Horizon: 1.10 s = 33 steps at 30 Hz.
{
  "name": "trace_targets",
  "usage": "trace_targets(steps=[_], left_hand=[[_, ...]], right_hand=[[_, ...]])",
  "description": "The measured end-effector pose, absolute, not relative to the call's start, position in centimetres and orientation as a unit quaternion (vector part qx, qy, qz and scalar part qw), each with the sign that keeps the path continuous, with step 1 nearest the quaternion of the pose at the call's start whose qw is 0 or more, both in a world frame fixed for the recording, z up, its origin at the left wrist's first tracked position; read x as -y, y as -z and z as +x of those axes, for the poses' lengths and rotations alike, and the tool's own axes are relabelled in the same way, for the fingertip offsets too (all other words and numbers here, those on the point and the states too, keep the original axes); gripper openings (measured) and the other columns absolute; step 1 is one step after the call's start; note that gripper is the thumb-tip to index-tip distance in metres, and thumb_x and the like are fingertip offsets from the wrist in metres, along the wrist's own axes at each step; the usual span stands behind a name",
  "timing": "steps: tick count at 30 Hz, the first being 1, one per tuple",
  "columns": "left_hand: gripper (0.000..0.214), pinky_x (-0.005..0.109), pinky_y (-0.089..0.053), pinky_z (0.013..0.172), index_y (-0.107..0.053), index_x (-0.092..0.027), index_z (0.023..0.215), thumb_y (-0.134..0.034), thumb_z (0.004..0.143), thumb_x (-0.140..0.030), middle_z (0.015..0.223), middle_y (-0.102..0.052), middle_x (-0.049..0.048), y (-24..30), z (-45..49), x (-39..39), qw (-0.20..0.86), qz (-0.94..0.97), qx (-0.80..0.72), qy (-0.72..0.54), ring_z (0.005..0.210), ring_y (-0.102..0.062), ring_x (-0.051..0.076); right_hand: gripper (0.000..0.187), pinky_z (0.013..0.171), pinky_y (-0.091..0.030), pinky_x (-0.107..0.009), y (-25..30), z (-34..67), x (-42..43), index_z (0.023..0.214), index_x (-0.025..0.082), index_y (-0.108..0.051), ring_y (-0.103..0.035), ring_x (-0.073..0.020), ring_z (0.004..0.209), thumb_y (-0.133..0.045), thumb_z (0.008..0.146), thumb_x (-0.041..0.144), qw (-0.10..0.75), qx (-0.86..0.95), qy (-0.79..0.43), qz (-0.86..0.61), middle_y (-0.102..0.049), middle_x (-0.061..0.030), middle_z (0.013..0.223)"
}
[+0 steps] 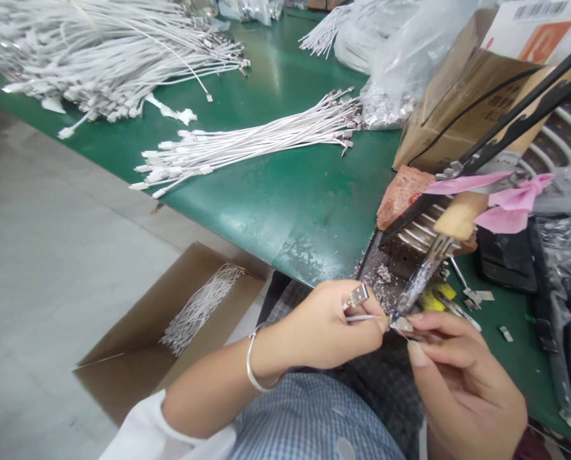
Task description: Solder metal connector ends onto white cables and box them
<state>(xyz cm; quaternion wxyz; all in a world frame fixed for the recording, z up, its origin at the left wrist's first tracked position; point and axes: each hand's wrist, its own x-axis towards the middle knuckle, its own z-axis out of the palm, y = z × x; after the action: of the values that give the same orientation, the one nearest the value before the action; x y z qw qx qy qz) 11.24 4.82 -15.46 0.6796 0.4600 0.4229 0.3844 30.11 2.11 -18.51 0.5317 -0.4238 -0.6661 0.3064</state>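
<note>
My left hand (336, 326) is closed around a white USB cable, whose metal USB plug (358, 294) sticks up above my fingers. The other cable end meets the tip of a soldering iron (412, 284) just past my fingertips. From the lower right, my right hand (462, 377) pinches a thin wire between thumb and fingers, close to that tip. What exactly joins there is too small to make out. The iron is fixed at a slant, with a pale handle and a pink ribbon (510, 198) tied on it.
A bundle of white cables (257, 144) lies on the green table (285, 211); a larger pile (113, 57) is behind at left. A cardboard box (137, 364) with cables stands below. A brick (403, 195), solder crumbs, a black phone-like item (508, 259) and plastic bags (391, 76) crowd the right.
</note>
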Motion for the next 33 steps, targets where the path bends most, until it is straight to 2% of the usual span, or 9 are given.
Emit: trace_targets(steps=[5,12,17,22,27,33], left_hand=[[0.009,0.016,-0.029,0.048,-0.053,-0.016,0.068,-0.055,0.075,-0.010,0.056,-0.043,-0.0084,15.5,11.1,-4.9,0.675,0.470,-0.423,-0.380,0.048,-0.034,0.003],[0.010,0.017,-0.033,0.050,-0.055,-0.016,0.069,-0.055,0.075,-0.008,0.056,-0.045,-0.0087,16.0,10.8,-4.8,0.668,0.485,-0.436,-0.357,0.048,-0.035,0.003],[0.011,0.017,-0.034,0.052,-0.052,-0.016,0.069,-0.057,0.077,-0.009,0.057,-0.044,-0.0083,16.0,10.8,-4.6,0.633,0.524,-0.453,-0.345,0.051,-0.035,0.005],[0.008,0.018,-0.033,0.052,-0.056,-0.016,0.077,-0.059,0.084,-0.016,0.061,-0.048,-0.0069,16.0,10.8,-3.9,0.609,0.539,-0.464,-0.351,0.054,-0.039,0.006],[0.014,0.019,-0.029,0.049,-0.056,-0.017,0.085,-0.056,0.094,-0.027,0.059,-0.045,-0.0070,16.6,10.7,-3.1,0.610,0.536,-0.443,-0.379,0.052,-0.037,0.007],[0.020,0.020,-0.031,0.049,-0.052,-0.018,0.083,-0.053,0.098,-0.032,0.056,-0.050,-0.0054,16.9,11.0,-3.0,0.596,0.526,-0.461,-0.394,0.050,-0.039,0.007]], right_hand=[[0.018,0.076,-0.062,-0.031,18.6,30.2,-2.1,0.085,0.019,-0.066,-0.070,-0.0183,0.095,-0.070,0.083,0.002,0.514,0.682,-0.299,-0.425,-0.069,-0.0073,0.110],[0.020,0.089,-0.062,-0.032,18.9,30.6,-1.9,0.089,0.018,-0.065,-0.069,-0.0169,0.101,-0.067,0.084,-0.001,0.495,0.710,-0.293,-0.406,-0.067,-0.0075,0.114],[0.019,0.086,-0.059,-0.029,18.8,30.9,-2.0,0.091,0.016,-0.063,-0.067,-0.0159,0.102,-0.067,0.083,-0.001,0.479,0.754,-0.238,-0.382,-0.067,-0.0071,0.115],[0.021,0.083,-0.059,-0.031,19.0,31.3,-1.9,0.091,0.017,-0.064,-0.068,-0.0175,0.101,-0.067,0.083,-0.002,0.472,0.753,-0.252,-0.383,-0.069,-0.0075,0.113],[0.019,0.079,-0.061,-0.033,19.4,31.2,-1.7,0.090,0.018,-0.066,-0.069,-0.0195,0.098,-0.068,0.084,0.000,0.491,0.710,-0.296,-0.409,-0.070,-0.0079,0.108],[0.020,0.073,-0.063,-0.031,19.5,30.8,-1.9,0.091,0.020,-0.067,-0.071,-0.0192,0.094,-0.068,0.083,0.001,0.508,0.700,-0.294,-0.407,-0.070,-0.0073,0.107]])
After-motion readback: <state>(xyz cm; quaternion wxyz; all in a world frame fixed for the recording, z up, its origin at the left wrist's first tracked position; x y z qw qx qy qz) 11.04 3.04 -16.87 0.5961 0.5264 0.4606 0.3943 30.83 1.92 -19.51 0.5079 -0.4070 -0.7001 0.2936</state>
